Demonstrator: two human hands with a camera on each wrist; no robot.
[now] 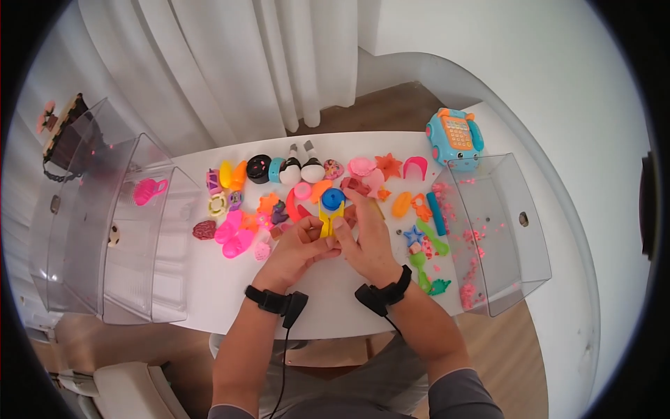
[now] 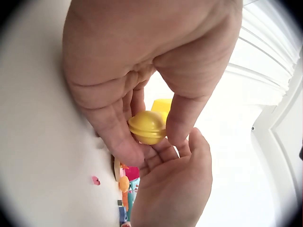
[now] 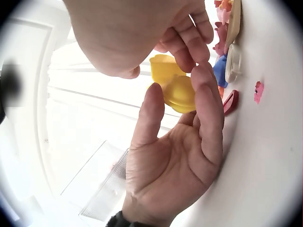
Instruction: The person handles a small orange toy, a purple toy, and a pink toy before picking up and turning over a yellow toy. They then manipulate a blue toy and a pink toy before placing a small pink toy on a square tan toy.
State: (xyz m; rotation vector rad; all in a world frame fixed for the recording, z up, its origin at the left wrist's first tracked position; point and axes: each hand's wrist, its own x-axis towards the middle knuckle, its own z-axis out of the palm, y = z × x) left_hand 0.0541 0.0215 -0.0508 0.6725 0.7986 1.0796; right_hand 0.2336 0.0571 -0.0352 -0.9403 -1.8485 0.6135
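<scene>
A yellow toy (image 1: 331,218) with a blue round part (image 1: 333,199) at its far end is held up over the white table. The left hand (image 1: 302,248) pinches its near end. In the left wrist view, the left thumb and fingers close on a yellow rounded, ridged end (image 2: 148,126). The right hand (image 1: 364,241) is beside the toy, its index finger reaching forward and its thumb near the yellow part. In the right wrist view, the right fingers (image 3: 187,45) come up against the left fingertips, while the right thumb stands apart from the yellow piece (image 3: 168,68).
Many colourful toys lie beyond and around the hands, with pink shoes (image 1: 237,241) to the left and a green spoon (image 1: 433,239) to the right. Clear bins (image 1: 150,244) stand left; another clear bin (image 1: 502,244) stands right. A toy phone (image 1: 455,136) sits at the back right.
</scene>
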